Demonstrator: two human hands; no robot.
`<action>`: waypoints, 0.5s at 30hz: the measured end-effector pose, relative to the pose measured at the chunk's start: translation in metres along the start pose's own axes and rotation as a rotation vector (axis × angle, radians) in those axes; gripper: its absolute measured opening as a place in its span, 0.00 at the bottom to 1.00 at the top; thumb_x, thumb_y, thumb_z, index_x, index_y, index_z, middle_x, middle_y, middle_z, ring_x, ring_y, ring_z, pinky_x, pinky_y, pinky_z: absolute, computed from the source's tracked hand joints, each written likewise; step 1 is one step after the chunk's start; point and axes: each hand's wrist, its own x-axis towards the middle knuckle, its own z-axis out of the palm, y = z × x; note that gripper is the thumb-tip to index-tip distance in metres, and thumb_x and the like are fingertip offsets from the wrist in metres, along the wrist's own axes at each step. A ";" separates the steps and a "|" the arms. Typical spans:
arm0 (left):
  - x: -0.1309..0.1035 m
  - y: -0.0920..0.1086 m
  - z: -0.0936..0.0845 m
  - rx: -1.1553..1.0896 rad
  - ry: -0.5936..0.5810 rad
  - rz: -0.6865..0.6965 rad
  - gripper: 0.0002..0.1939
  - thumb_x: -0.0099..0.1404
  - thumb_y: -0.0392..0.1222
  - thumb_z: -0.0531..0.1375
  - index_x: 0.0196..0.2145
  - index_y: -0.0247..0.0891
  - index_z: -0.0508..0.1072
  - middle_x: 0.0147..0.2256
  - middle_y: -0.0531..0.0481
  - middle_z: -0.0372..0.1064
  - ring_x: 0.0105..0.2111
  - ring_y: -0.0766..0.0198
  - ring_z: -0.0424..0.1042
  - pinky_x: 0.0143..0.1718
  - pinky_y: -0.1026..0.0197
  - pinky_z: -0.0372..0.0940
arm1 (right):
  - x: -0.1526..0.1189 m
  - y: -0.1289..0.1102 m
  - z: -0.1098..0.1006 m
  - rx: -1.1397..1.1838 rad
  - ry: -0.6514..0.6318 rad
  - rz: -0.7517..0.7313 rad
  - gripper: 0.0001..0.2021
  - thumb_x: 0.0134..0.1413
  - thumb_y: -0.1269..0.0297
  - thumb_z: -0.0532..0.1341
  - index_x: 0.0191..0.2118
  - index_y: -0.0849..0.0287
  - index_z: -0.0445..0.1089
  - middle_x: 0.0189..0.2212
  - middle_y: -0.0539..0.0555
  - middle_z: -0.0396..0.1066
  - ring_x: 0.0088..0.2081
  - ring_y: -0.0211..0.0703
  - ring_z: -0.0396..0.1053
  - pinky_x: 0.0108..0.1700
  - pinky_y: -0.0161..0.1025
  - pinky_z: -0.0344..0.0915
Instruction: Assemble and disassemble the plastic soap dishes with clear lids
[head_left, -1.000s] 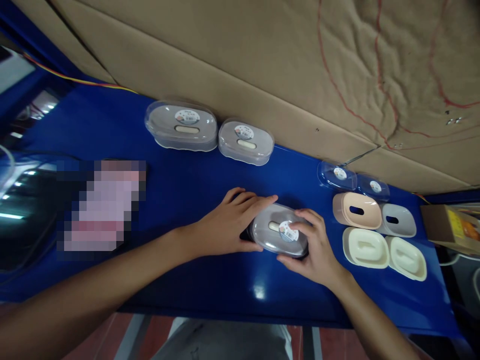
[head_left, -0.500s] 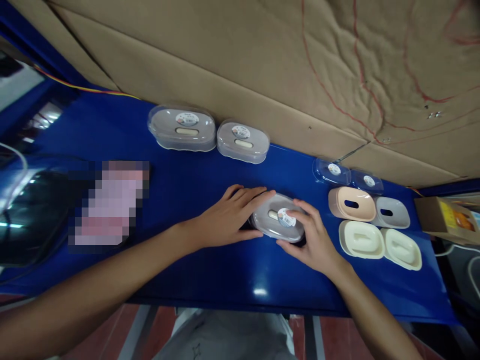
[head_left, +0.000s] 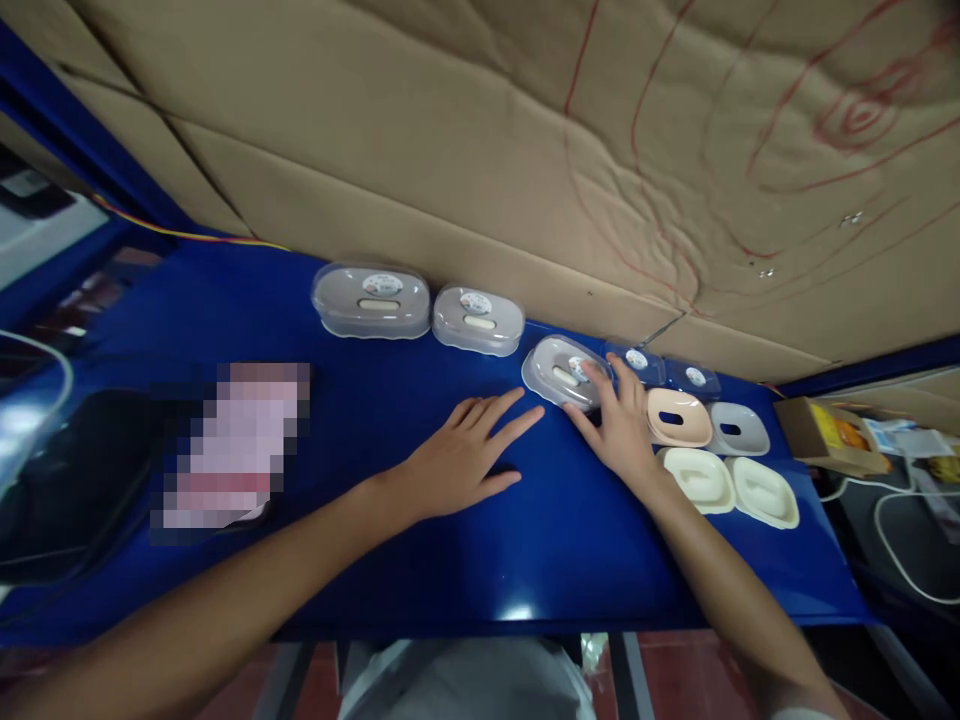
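My right hand (head_left: 619, 425) grips the right end of a grey oval soap box (head_left: 553, 372) with a clear lid and a round label. Its thumb is at the front edge and its fingers reach over the top. My left hand (head_left: 469, 455) is open, fingers spread, over the blue table (head_left: 450, 570), apart from the box. Two similar lidded soap boxes, one larger (head_left: 373, 305) and one smaller (head_left: 480, 322), stand to the left by the cardboard wall.
Two clear lids (head_left: 691, 378) lie at the back right. In front are a peach slotted tray (head_left: 679, 428), a grey slotted tray (head_left: 752, 425) and two cream dishes (head_left: 780, 500). A blurred-out phone-shaped item (head_left: 240, 430) lies left. The cardboard wall (head_left: 375, 150) bounds the back.
The soap box has moved back toward the wall, beside the clear lids, with my right hand on it. My left hand has let go of it. The view has shifted slightly.
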 end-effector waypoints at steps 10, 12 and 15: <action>-0.002 0.010 0.001 0.126 0.005 0.042 0.39 0.76 0.42 0.64 0.77 0.46 0.54 0.78 0.32 0.46 0.73 0.36 0.60 0.69 0.33 0.58 | 0.045 0.015 0.015 -0.016 -0.019 -0.054 0.30 0.77 0.61 0.50 0.79 0.46 0.52 0.79 0.63 0.47 0.76 0.66 0.53 0.71 0.72 0.59; -0.002 0.012 0.000 0.141 0.007 0.047 0.39 0.75 0.42 0.64 0.77 0.46 0.54 0.78 0.32 0.46 0.73 0.37 0.60 0.70 0.34 0.58 | 0.048 0.015 0.016 -0.011 -0.017 -0.065 0.30 0.77 0.61 0.51 0.79 0.46 0.51 0.79 0.62 0.47 0.76 0.65 0.53 0.71 0.72 0.59; -0.002 0.013 -0.001 0.148 0.007 0.044 0.38 0.76 0.42 0.64 0.77 0.46 0.55 0.78 0.32 0.46 0.73 0.37 0.59 0.69 0.34 0.59 | 0.043 0.017 0.014 0.004 -0.048 -0.068 0.32 0.77 0.60 0.51 0.81 0.50 0.46 0.80 0.66 0.42 0.78 0.67 0.50 0.72 0.72 0.58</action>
